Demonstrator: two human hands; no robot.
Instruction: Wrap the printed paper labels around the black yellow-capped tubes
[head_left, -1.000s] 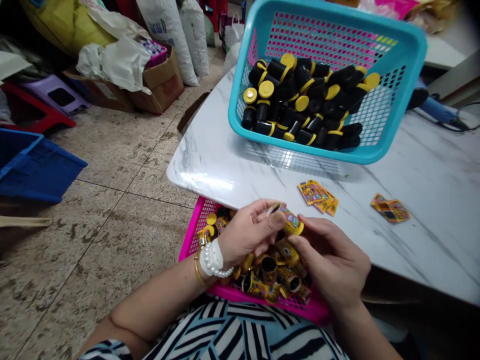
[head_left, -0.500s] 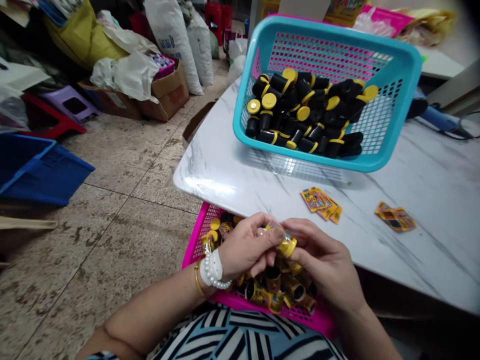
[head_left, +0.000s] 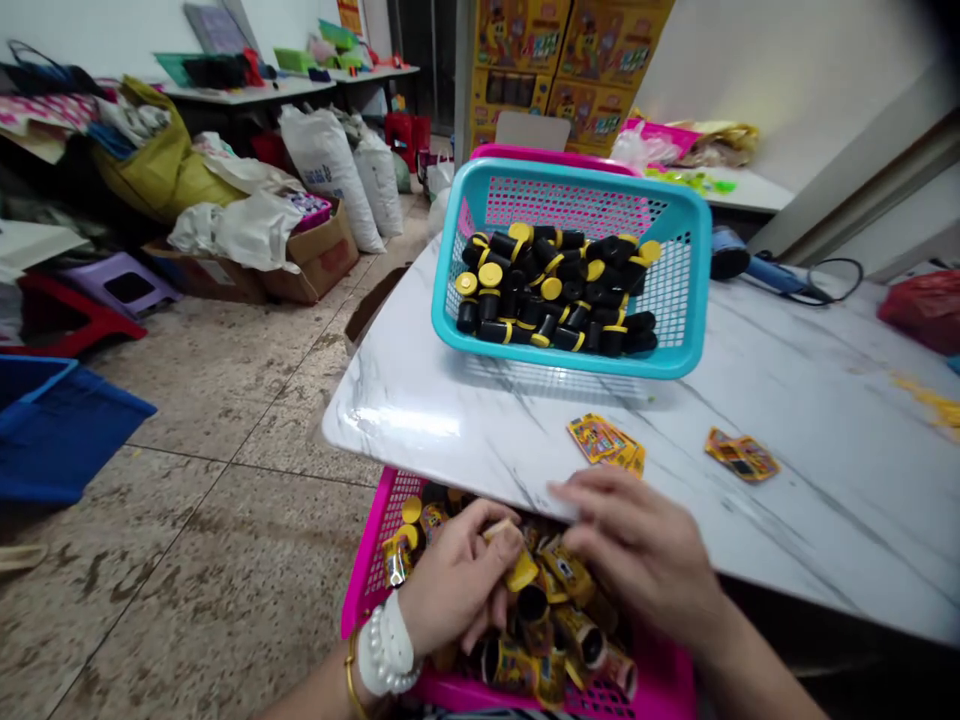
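My left hand (head_left: 461, 580) is closed around a small canister with a yellow cap (head_left: 522, 570), over the pink basket (head_left: 364, 565). Most of that canister is hidden by the fingers. Open and slightly blurred, my right hand (head_left: 637, 545) hovers at the table edge, fingers apart and nothing visible in them. Inside the pink basket lie several canisters in printed yellow sleeves (head_left: 581, 635), some showing dark open ends. A fanned stack of printed yellow sleeves (head_left: 606, 443) rests on the table just beyond the right hand. Another small stack (head_left: 742, 455) lies farther right.
On the marble-patterned table (head_left: 405, 420) stands a turquoise basket (head_left: 570, 365) of black canisters with yellow caps (head_left: 551, 288). A blue corded tool (head_left: 780, 275) lies behind it to the right. On the floor at left are a blue crate (head_left: 67, 430) and cardboard boxes (head_left: 322, 255).
My right hand has come off the canister and opened, moving right. My left hand keeps the canister, lower over the pink basket. The head view has tilted up, showing more background.
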